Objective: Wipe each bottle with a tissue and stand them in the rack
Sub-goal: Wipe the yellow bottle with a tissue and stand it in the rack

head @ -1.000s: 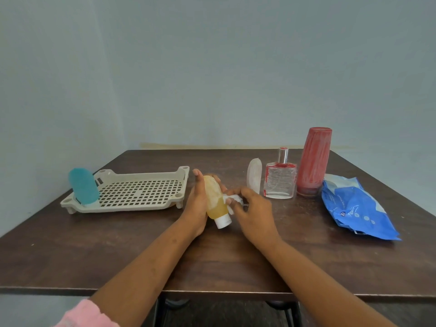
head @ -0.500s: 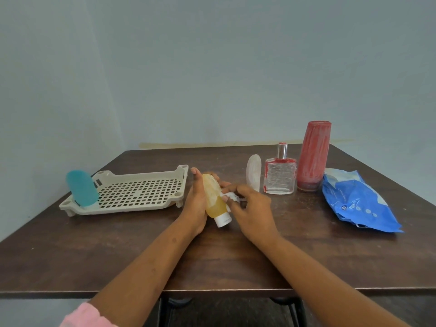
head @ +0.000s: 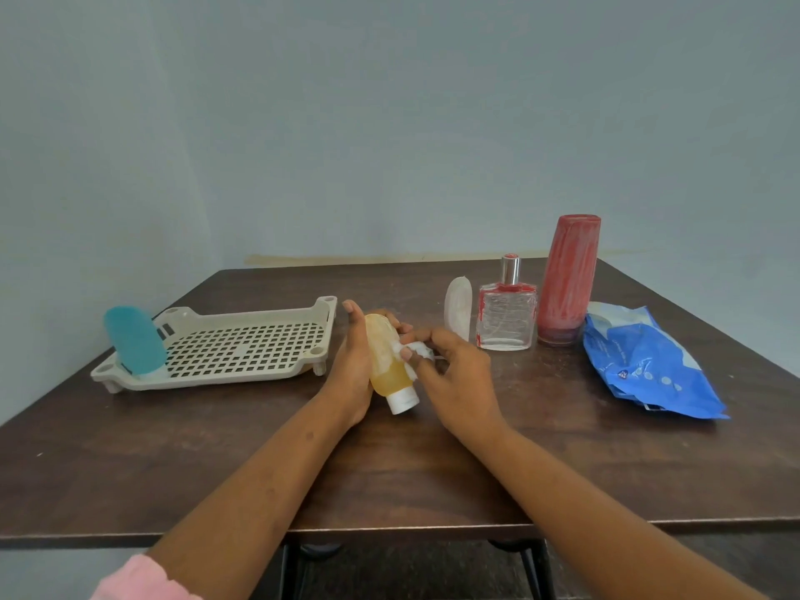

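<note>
Amber and translucent, the orange bottle [head: 387,365] is held over the middle of the tabletop [head: 173,469], between the two hands. The left hand [head: 353,370] wraps it from the left, fingers curled behind its body. The right hand [head: 454,374] pinches a small wad of white tissue [head: 415,350] against the bottle's right flank.

The bottle's long axis is tilted. Its rounded end points up and toward the far edge, and its white cap points down toward the near edge, a little to the right.

This looks like the wiping step for the second bottle. A teal bottle [head: 134,339] already stands on its cap at the near left corner of the rack [head: 208,381], which sits toward the tabletop's left edge. A white bottle [head: 458,307], a clear glass bottle [head: 505,318] and a tall red bottle [head: 567,279] wait in a row toward the far right corner, with a blue tissue pack [head: 649,365] by the right edge.

Once the surface is wiped all round, the next move probably calls for turning the bottle upright on its cap. It would then be carried left and stood on the rack's grid, clear of the teal one.
</note>
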